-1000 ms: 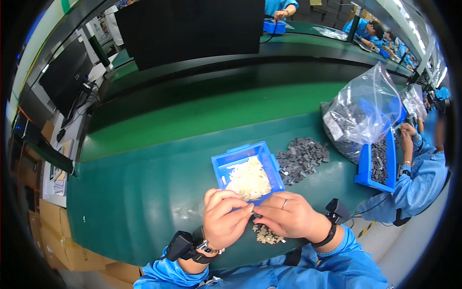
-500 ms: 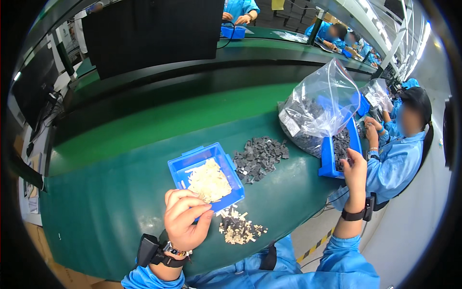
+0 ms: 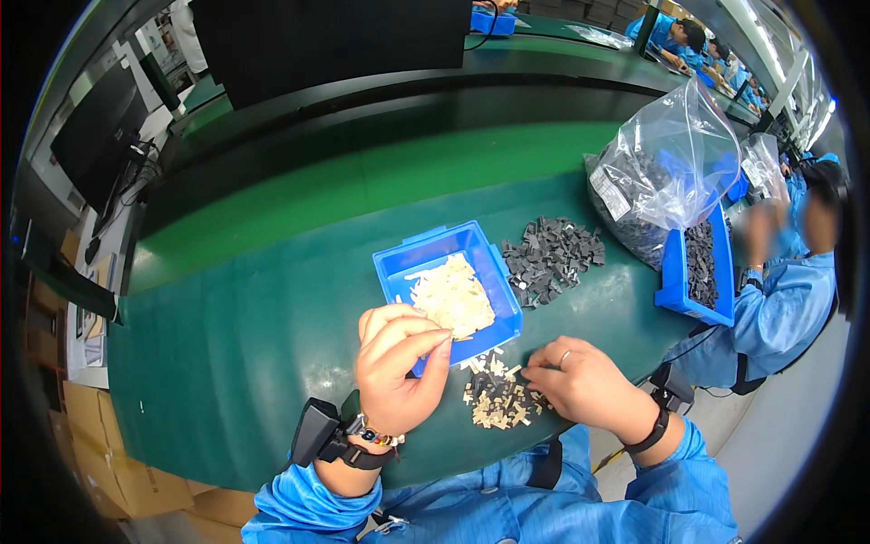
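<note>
My left hand [image 3: 399,372] hovers over the near left corner of a blue plastic bin [image 3: 391,265], thumb and forefinger pinched together. Anything between those fingertips is too small to make out. Inside the bin is a heap of small cream-coloured strips [image 3: 453,295]. My right hand [image 3: 594,385] reaches down to the right side of a mixed pile [image 3: 497,399] of tiny cream and black pieces, its fingers drawn together at the pile. What they grip, if anything, cannot be seen. Beyond this, a larger pile of flat black pieces [image 3: 553,258] lies to the right of the bin.
A large clear bag [image 3: 634,190] of dark pieces stands at the right, beside a second blue bin [image 3: 672,276] filled with black pieces. A co-worker in a blue sleeve [image 3: 779,308] sits at the right. A dark monitor [image 3: 326,45] rises behind the green table [image 3: 227,381].
My right hand has come from beside the right-hand bin down to the mixed pile, its fingers closing. My left hand keeps its pinch at the near bin. The whole view has shifted.
</note>
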{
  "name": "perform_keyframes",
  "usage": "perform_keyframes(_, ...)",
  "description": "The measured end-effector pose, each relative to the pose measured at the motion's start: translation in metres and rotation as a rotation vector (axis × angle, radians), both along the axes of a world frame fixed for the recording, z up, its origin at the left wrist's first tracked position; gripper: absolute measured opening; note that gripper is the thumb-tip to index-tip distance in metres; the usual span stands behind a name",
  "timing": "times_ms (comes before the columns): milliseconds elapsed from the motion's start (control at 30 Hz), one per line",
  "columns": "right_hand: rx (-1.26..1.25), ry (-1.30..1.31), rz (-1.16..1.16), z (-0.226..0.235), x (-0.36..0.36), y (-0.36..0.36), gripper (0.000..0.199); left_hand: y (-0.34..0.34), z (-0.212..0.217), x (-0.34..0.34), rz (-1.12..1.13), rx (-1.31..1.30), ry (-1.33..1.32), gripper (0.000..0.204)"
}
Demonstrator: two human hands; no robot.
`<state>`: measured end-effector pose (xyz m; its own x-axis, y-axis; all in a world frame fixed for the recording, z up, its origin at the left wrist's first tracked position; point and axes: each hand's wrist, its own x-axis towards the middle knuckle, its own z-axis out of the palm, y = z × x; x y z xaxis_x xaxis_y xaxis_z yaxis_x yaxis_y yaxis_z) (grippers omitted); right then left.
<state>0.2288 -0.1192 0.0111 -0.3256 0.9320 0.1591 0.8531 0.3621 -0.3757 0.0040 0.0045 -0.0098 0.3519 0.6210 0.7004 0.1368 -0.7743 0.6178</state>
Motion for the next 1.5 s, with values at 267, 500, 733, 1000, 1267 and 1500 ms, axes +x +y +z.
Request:
perform_keyframes(267, -0.014, 0.068, 0.11, 0.001, -0.009, 0.008, 0.016, 0.0, 0.002, -0.001, -0.002, -0.001, -0.002, 0.011)
perform_keyframes(500, -0.153, 0.026, 0.07, 0.004, -0.035, -0.004, 0.018, 0.0, 0.004, -0.001, -0.023, 0.006, 0.009, 0.012)
perform_keyframes(733, -0.177, 0.131, 0.084, -0.002, -0.033, 0.001, 0.012, 0.002, 0.003, 0.0, -0.015, 0.004, 0.012, 0.012)
perform_keyframes(1000, -0.392, 0.558, 0.052, 0.021, -0.012, 0.032, 0.005, -0.005, 0.006, -0.004, -0.021, -0.045, 0.151, 0.01)
perform_keyframes(1267, -0.098, 0.47, 0.107, 0.046, -0.025, 0.071, 0.006, -0.006, 0.014, -0.007, -0.101, -0.043, 0.264, 0.006)
perform_keyframes(1500, -0.109, 0.547, 0.109, 0.04, -0.034, 0.084, 0.007, -0.001, 0.011, -0.008, -0.061, -0.123, 0.25, 0.004)
